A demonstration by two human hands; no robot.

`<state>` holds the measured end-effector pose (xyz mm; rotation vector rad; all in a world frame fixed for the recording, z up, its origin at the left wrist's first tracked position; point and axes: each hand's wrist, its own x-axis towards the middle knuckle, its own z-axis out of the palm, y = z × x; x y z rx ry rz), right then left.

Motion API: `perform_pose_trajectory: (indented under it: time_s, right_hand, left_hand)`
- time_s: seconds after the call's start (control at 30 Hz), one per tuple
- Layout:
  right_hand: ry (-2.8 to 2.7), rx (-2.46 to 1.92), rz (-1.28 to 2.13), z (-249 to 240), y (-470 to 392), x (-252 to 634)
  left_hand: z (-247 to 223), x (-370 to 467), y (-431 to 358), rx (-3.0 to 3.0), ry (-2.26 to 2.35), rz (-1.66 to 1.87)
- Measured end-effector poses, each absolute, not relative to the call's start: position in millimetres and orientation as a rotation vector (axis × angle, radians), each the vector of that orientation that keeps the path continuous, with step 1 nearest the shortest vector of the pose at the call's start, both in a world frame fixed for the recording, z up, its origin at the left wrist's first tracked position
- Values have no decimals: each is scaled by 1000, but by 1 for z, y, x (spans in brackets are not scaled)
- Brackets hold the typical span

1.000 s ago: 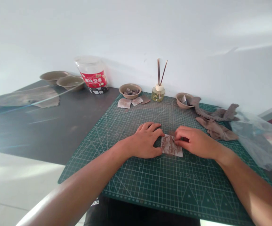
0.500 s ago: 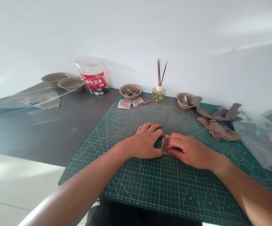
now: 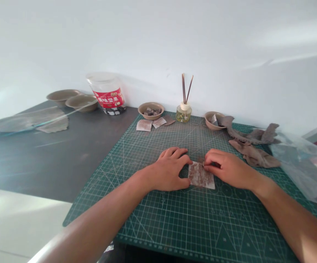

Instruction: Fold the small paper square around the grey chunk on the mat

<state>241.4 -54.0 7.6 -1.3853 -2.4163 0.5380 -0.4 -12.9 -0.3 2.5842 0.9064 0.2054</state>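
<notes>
A square of pale sandpaper [image 3: 201, 176], smeared with brown dust, lies flat on the green cutting mat [image 3: 158, 215]. My left hand [image 3: 171, 170] rests on the mat, and its thumb and forefinger hold down the sandpaper's left edge. At the sheet's upper right edge, my right hand [image 3: 226, 168] is closed in a pinch on a small brownish piece [image 3: 203, 165], mostly hidden by the fingertips.
Along the wall stand a bowl of small grey-brown lumps [image 3: 151, 111], a reed diffuser [image 3: 184, 112], another bowl [image 3: 213, 123] and a plastic tub [image 3: 107, 96]. More paper pieces [image 3: 144, 125] lie behind my hands. Crumpled cloths [image 3: 258, 155] and plastic film [image 3: 298, 164] are at right.
My right hand has moved to the right and slightly away from my left, uncovering most of the sandpaper. My left hand keeps its place on the sheet's edge. The view has tilted slightly upward.
</notes>
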Motion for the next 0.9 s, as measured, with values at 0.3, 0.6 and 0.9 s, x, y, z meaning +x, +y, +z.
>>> perform_pose_trajectory:
  time_s: [0.3, 0.6, 0.9]
  right_hand:
    - [-2425, -1448, 522, 12, -57, 240]
    - [-2450, -1387, 511, 11, -54, 240]
    - [-2414, -1406, 549, 10, -53, 242]
  left_hand:
    - [2, -1, -14, 2558, 916, 201]
    - [-1, 0, -12, 2582, 914, 199]
    - [-2, -1, -12, 2594, 903, 203]
